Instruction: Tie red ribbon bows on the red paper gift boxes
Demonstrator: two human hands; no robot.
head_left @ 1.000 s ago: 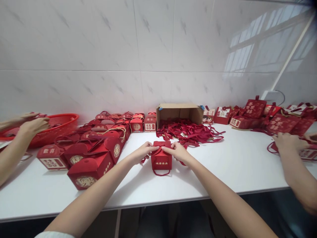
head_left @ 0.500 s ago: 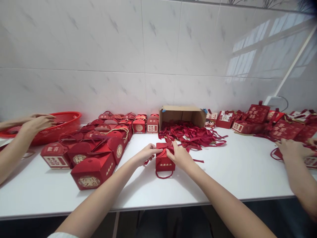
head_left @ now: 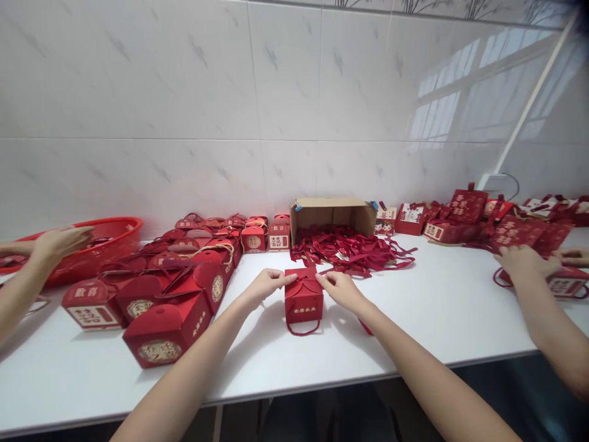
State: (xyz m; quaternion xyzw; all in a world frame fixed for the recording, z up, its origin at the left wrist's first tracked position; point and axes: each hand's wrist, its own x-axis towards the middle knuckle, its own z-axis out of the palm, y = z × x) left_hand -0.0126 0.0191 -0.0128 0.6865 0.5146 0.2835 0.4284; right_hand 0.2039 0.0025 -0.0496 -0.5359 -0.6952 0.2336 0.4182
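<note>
A small red gift box (head_left: 304, 304) with gold lettering stands on the table in front of me, a cord handle loop lying at its near side. Across its top runs a thin red ribbon (head_left: 305, 279), crossed or knotted at the middle. My left hand (head_left: 267, 286) pinches the ribbon at the box's upper left edge, thumb and forefinger together. On the opposite edge my right hand (head_left: 341, 290) pinches the ribbon's other side. A loose red tail (head_left: 366, 328) shows beside my right forearm. Fingers partly hide the ribbon ends.
Rows of red gift boxes (head_left: 168, 331) stand at left. Behind my box, a cardboard carton (head_left: 332, 202) lies on its side, spilling red ribbons (head_left: 352, 252). Another person's hand (head_left: 59, 244) is over a red basket (head_left: 115, 236); a hand at right (head_left: 529, 263) works on a box.
My hands have drawn apart to either side of the box top, pulling the ribbon outward. The view has shifted slightly right. The co-worker's hand at left has shifted over the basket.
</note>
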